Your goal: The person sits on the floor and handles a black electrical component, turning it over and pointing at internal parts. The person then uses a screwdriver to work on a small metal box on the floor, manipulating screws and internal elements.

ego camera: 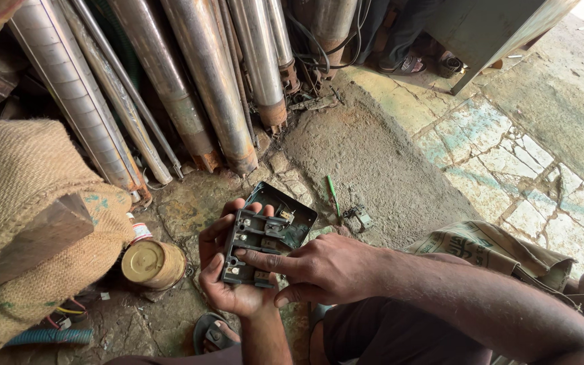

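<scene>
Both of your hands are on one thing: a dark, flat electrical switch unit (265, 240), opened so its moulded terminal block and small metal contacts face you. Your left hand (228, 270) cradles it from below, fingers curled around the near and left edges, holding it just above your lap and the stone floor (508, 162). Your right hand (326, 267) grips nothing; its forefinger is stretched out and presses on the lower left part of the block, the other fingers loosely bent. As far as the view shows, the unit is already open and its inside exposed, while the parts in the block seem to sit in place, so the work on the contacts looks unfinished. A green-handled screwdriver (333, 194) and a small metal fitting (359, 217) lie on the floor just beyond the unit, untouched. A brass-coloured tin (151, 264) stands to the left beside a burlap sack (21, 182), with steel pipes (204, 74) leaning behind.
</scene>
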